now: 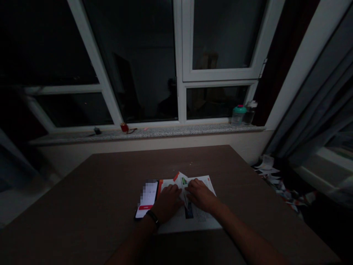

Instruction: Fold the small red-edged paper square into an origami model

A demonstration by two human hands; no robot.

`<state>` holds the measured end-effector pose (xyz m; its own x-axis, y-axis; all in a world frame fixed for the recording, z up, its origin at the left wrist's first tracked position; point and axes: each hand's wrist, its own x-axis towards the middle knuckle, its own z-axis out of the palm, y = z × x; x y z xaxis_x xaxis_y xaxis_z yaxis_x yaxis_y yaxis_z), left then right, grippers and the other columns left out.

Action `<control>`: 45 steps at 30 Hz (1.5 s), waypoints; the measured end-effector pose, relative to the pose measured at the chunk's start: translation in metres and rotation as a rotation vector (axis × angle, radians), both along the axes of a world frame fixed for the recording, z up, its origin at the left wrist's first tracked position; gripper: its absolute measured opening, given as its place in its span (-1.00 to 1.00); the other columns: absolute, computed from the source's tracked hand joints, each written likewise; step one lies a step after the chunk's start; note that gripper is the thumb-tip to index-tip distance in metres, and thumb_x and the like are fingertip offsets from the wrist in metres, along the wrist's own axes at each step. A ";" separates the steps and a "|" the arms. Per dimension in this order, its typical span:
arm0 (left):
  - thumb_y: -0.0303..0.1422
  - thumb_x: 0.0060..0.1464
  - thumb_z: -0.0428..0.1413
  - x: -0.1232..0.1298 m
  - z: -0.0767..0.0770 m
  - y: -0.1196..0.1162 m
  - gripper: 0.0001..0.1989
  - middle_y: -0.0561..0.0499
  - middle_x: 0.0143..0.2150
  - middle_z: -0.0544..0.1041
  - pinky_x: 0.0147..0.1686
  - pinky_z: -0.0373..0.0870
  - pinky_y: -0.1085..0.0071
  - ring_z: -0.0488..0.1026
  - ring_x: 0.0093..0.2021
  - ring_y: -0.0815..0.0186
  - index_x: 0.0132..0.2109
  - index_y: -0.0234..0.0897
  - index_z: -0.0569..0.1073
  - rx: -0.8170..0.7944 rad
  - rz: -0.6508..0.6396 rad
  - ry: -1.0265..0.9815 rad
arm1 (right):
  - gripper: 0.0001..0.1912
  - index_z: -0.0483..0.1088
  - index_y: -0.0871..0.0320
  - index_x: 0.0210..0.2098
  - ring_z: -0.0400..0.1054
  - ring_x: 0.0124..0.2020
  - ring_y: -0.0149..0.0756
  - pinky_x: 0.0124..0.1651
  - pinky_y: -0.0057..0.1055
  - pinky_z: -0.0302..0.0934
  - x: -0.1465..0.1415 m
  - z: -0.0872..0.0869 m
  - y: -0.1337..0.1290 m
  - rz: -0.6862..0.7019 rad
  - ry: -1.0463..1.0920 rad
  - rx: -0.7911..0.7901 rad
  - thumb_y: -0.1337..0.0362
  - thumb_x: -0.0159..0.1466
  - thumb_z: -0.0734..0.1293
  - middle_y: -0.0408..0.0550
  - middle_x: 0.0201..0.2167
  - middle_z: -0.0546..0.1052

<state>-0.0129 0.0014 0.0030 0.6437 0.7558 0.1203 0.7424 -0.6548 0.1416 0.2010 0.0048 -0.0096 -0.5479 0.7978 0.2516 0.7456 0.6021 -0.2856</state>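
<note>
A small piece of printed paper (181, 177), folded to a point with an orange patch near its tip, stands between my two hands. My left hand (168, 202), with a dark band at the wrist, has its fingers closed on the left side of this folded paper. From the other side my right hand (200, 195) pinches it, fingertips close to those of the left. Under both hands lie flat printed pages (190, 225) with text and pictures. Just left of the pages is a phone (147, 198) with its screen lit.
The brown table (96, 198) reaches to the wall under a granite windowsill (165, 131). On the sill are a teal-lidded bottle (238, 115), a clear bottle (250, 112) and a small red object (124, 127). Scattered papers (275, 184) lie beyond the table's right edge.
</note>
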 end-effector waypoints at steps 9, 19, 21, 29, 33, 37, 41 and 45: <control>-0.24 0.28 0.08 0.004 -0.002 -0.003 -0.67 -0.07 0.03 0.38 -0.01 0.26 0.17 0.30 0.03 0.11 0.13 -0.21 0.33 0.047 0.016 0.040 | -0.80 0.41 0.18 -0.06 0.20 -0.04 -0.18 0.00 -0.30 0.09 -0.001 -0.004 0.001 0.027 0.016 -0.028 0.32 0.37 0.23 0.02 -0.11 0.37; -0.21 0.26 0.09 0.007 -0.005 -0.003 -0.62 -0.10 0.03 0.39 -0.01 0.25 0.13 0.31 0.03 0.06 0.16 -0.21 0.32 0.045 0.010 -0.001 | -0.69 0.37 0.13 0.09 0.21 -0.02 -0.15 0.07 -0.25 0.08 0.000 0.002 -0.003 0.056 0.022 -0.043 0.33 0.37 0.21 0.04 -0.08 0.38; -0.22 0.27 0.09 0.008 -0.003 -0.005 -0.63 -0.10 0.04 0.40 -0.01 0.25 0.13 0.31 0.04 0.07 0.16 -0.21 0.32 0.033 0.014 0.006 | -0.67 0.37 0.11 0.11 0.21 -0.03 -0.16 0.04 -0.26 0.08 0.000 0.002 -0.003 0.048 0.011 -0.052 0.33 0.37 0.21 0.03 -0.09 0.38; -0.19 0.24 0.12 0.009 -0.002 -0.006 -0.61 -0.13 0.09 0.40 0.08 0.22 0.08 0.31 0.10 0.03 0.14 -0.22 0.34 -0.005 0.037 0.018 | -0.64 0.43 0.10 0.06 0.23 -0.10 -0.18 -0.03 -0.29 0.07 -0.002 0.005 0.000 0.031 -0.039 -0.077 0.38 0.39 0.12 0.03 -0.15 0.41; -0.17 0.26 0.08 0.008 -0.003 -0.007 -0.57 -0.14 0.13 0.37 0.13 0.19 0.06 0.29 0.14 0.02 0.20 -0.23 0.30 0.006 0.016 -0.008 | -0.56 0.39 0.08 0.12 0.23 -0.09 -0.18 -0.03 -0.31 0.06 -0.002 0.008 -0.002 0.030 -0.046 -0.078 0.45 0.33 0.13 0.03 -0.14 0.41; -0.19 0.28 0.07 0.004 -0.008 -0.003 -0.61 -0.12 0.07 0.40 0.12 0.21 0.07 0.32 0.09 0.05 0.19 -0.18 0.32 0.008 0.007 -0.042 | -0.55 0.38 0.08 0.13 0.22 -0.11 -0.18 -0.04 -0.31 0.06 -0.002 0.009 -0.004 0.035 -0.038 -0.070 0.46 0.32 0.14 0.03 -0.14 0.41; -0.37 0.30 0.02 -0.006 -0.014 0.009 -0.67 -0.07 0.03 0.43 0.09 0.25 0.15 0.35 0.04 0.13 0.18 -0.18 0.33 -0.029 0.018 -0.131 | -0.58 0.40 0.10 0.09 0.22 -0.11 -0.18 -0.07 -0.32 0.07 -0.001 0.006 -0.003 0.024 -0.041 -0.057 0.46 0.32 0.14 0.03 -0.15 0.41; -0.47 0.29 -0.03 -0.016 -0.019 0.020 -0.60 -0.05 0.08 0.42 0.13 0.25 0.21 0.33 0.08 0.19 0.24 -0.19 0.25 -0.080 0.015 -0.261 | -0.58 0.39 0.10 0.11 0.22 -0.10 -0.19 -0.06 -0.32 0.07 0.000 0.001 -0.001 0.033 -0.033 -0.048 0.45 0.33 0.14 0.03 -0.14 0.40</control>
